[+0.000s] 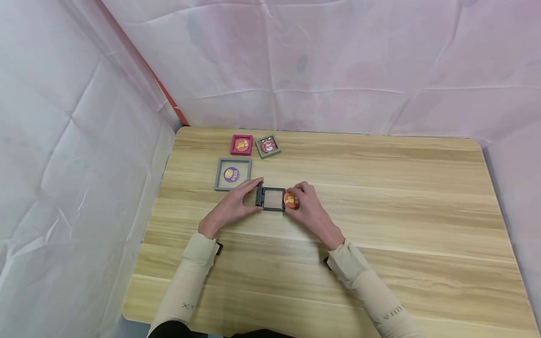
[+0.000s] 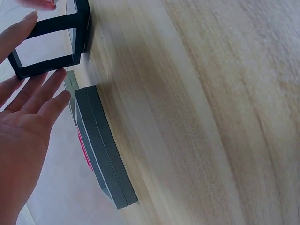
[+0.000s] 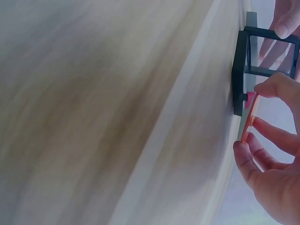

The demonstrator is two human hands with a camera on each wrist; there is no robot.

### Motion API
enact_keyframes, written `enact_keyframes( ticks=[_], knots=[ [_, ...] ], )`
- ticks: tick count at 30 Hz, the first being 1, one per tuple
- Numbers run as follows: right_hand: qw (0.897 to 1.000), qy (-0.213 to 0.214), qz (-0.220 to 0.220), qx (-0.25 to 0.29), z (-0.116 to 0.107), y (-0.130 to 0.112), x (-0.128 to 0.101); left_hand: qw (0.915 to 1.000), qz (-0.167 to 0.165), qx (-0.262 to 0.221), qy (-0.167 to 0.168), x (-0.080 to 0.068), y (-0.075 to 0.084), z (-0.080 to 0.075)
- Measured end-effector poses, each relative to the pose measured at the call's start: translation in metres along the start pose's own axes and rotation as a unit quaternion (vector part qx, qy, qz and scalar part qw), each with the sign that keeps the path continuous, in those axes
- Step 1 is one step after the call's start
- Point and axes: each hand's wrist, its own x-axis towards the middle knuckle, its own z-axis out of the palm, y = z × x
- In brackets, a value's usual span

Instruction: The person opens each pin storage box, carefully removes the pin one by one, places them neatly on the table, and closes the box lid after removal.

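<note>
Near the middle of the bench (image 1: 380,225), toward its left edge, a black frame case (image 1: 272,198) stands hinged open. The left hand (image 1: 232,206) steadies the case's raised lid with straight fingers, its grip loose and wide. The right hand (image 1: 308,209) pinches a round orange badge (image 1: 291,199) by its rim, just beside the case's right side. The badge looks light, thin and stiff, best held at its edge; the case seems rigid, its clear film likely delicate. Three closed frames (image 1: 233,173) lie toward the far left corner.
</note>
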Motion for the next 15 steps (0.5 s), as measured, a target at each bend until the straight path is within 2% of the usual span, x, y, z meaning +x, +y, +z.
enact_keyframes(
  ticks=[15],
  knots=[
    [1.000,0.022,0.010,-0.008,-0.015,0.015,-0.012,1.0000,-0.005,-0.007,-0.005,0.001,0.002,-0.001]
  ],
)
